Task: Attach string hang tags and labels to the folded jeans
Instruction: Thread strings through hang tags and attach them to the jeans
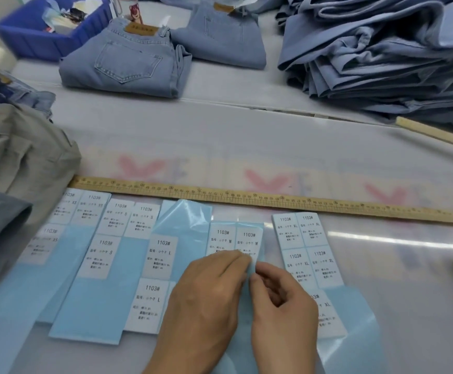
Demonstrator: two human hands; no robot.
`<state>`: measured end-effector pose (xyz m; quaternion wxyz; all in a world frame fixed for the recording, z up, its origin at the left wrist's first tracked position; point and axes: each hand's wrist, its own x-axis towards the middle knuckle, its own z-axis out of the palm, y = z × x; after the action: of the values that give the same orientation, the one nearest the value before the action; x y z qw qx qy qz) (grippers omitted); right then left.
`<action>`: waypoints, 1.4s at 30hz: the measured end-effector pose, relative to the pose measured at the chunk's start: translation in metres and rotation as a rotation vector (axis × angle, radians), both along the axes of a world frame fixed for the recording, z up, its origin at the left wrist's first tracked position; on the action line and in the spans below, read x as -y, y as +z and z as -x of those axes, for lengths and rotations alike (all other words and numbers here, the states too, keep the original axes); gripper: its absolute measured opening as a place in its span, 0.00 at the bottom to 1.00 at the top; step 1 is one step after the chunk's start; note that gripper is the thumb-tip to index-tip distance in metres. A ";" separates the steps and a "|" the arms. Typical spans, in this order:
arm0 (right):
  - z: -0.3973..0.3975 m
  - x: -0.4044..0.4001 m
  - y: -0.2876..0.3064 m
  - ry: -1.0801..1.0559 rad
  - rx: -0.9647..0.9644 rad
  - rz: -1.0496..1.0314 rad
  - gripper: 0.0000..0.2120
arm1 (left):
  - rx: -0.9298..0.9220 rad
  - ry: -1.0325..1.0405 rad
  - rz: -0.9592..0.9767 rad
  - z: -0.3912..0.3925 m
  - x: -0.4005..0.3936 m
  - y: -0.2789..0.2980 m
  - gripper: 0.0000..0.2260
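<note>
1. Long wooden ruler (247,198) lying across a pale table (247,136), edge to edge.
2. Just below the ruler: blue backing sheets (90,306) in a row, carrying white size labels (163,255) marked XS, S, L, M, XL.
3. Left hand (206,300) and right hand (282,300) below the ruler's middle, fingertips pinched together on the lower edge of an M label (249,242).
4. Beyond the ruler: two folded jeans (128,63), a blue bin (47,33) at far left, a denim stack (387,55) at right.
</note>
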<state>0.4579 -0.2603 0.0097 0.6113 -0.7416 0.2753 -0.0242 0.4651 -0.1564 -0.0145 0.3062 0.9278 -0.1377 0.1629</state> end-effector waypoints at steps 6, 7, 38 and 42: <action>0.003 -0.003 0.004 0.011 0.018 0.061 0.10 | -0.059 0.072 0.049 0.003 0.004 0.014 0.12; 0.003 -0.003 0.005 0.013 0.010 0.060 0.10 | -0.076 0.076 0.047 0.004 0.004 0.016 0.11; 0.007 -0.001 0.009 -0.053 -0.062 0.152 0.11 | -0.258 0.404 0.714 0.002 -0.001 0.020 0.04; 0.007 -0.001 0.008 -0.059 -0.075 0.137 0.11 | -0.282 0.467 0.920 -0.003 -0.007 0.022 0.07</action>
<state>0.4505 -0.2589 0.0180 0.5473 -0.7737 0.3174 -0.0333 0.4677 -0.1498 0.0077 0.6525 0.7164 0.2005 0.1440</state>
